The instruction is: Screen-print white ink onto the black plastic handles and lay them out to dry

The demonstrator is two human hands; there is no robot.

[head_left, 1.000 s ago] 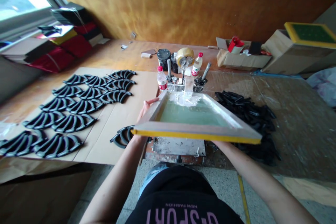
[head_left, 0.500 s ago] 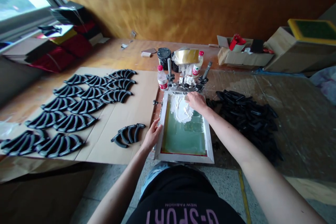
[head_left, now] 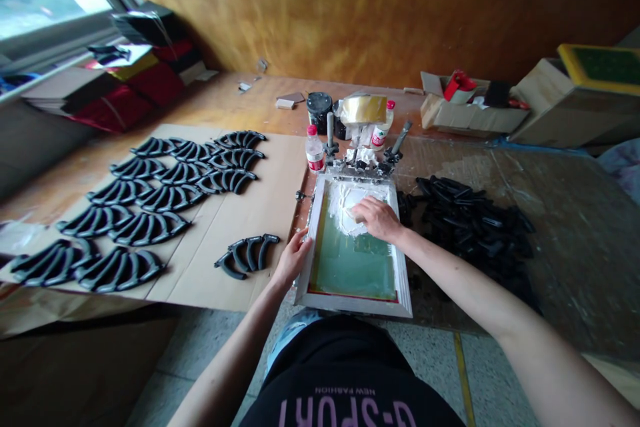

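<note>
A screen-printing frame with green mesh lies in front of me, fixed to a metal clamp at its far end. White ink is spread thickly over the mesh's upper part. My right hand is closed over the ink, pressing a small pale squeegee that its fingers mostly hide. At the frame's left edge, my left hand has its fingers closed on the side rail. Left of it, several curved black handle-like pieces lie on cardboard.
Rows of similar black pieces cover the cardboard on the left. A dark heap of them sits right of the frame. Bottles, a black tub and a gold-coloured block stand behind the clamp; cartons are farther right.
My right hand has drawn the squeegee toward me, from the frame's far end to the middle of the white ink. My left hand stays at the left rail.
</note>
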